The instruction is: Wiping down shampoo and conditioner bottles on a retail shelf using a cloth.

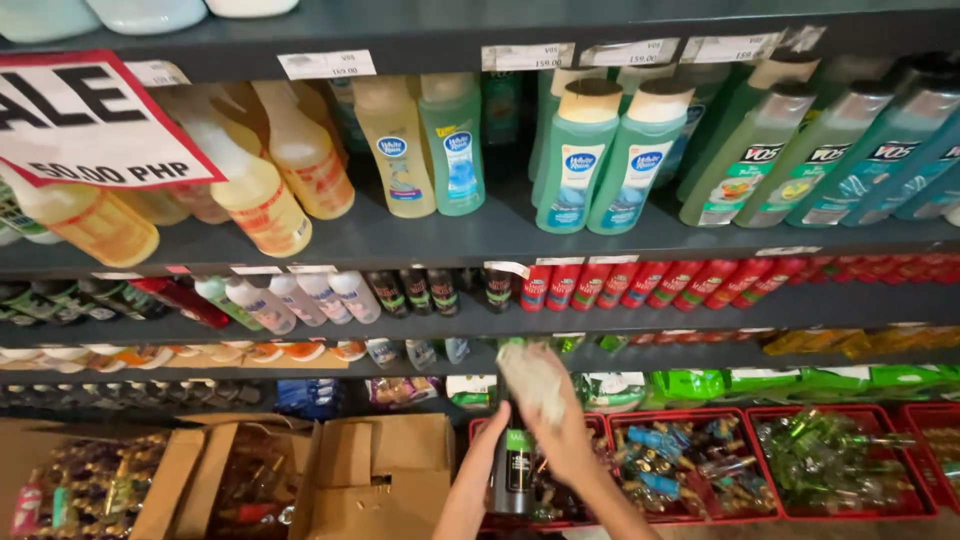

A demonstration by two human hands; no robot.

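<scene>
My left hand (488, 445) grips a dark bottle (516, 468) with a green label and holds it upright at the bottom centre of the head view. My right hand (566, 445) clutches a pale cloth (533, 382) that is pressed over the bottle's top, so the cap is hidden. Both hands hover above a red basket (604, 422) of small bottles, in front of the lower shelves.
Dark shelves (420, 245) carry rows of yellow, green and teal bottles, with red bottles (640, 283) one level down. More red baskets (850, 412) line the floor at right. Open cardboard boxes (385, 455) full of bottles stand at left. A sale sign (90, 120) hangs upper left.
</scene>
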